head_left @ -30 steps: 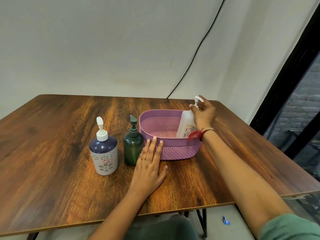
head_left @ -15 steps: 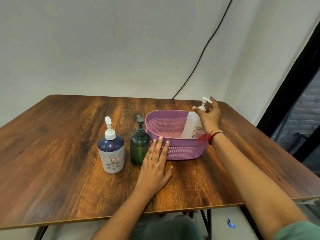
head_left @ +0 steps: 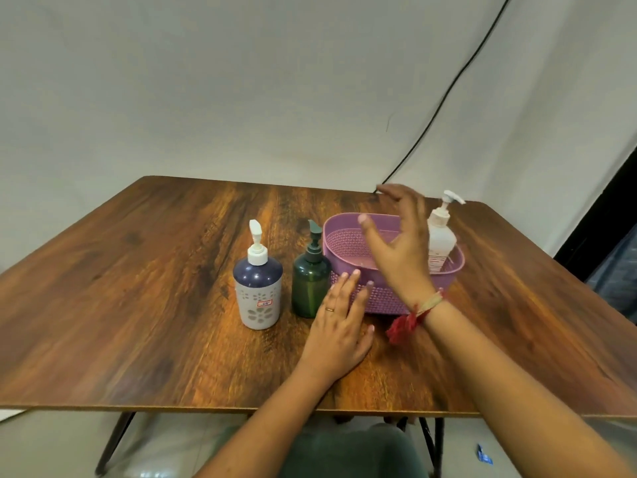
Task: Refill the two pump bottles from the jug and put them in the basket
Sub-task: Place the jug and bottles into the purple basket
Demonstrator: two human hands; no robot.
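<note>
Right hand [head_left: 401, 246] hangs above the middle of the basket [head_left: 386, 303], fingers spread and loosely bent, holding nothing. A red tassel [head_left: 401, 326] dangles from its wrist just in front of the basket wall. Left hand [head_left: 339, 334] lies flat on the table [head_left: 138, 288], fingertips against the basket's near wall, gripping nothing. White bottle [head_left: 441, 239] stands about upright inside the basket at its right end, apart from the right hand. Green bottle [head_left: 310, 281] stands on the table just left of the basket, blue bottle [head_left: 258, 291] just left of that. Whether either has been filled I cannot tell.

I read the step as the reach for the next bottle, likely the green one. I would carry the hand high over the rim so the tassel does not catch, take the bottle round its body rather than by the pump, and keep it upright. I would set it down left of the white bottle without knocking it, with the left hand bracing the basket throughout.

Against half a second ago: the right hand was then at the basket's right end with its fingers round the white bottle's pump neck. It has let go and swung left over the basket. The left hand and the two bottles on the table have not moved.
</note>
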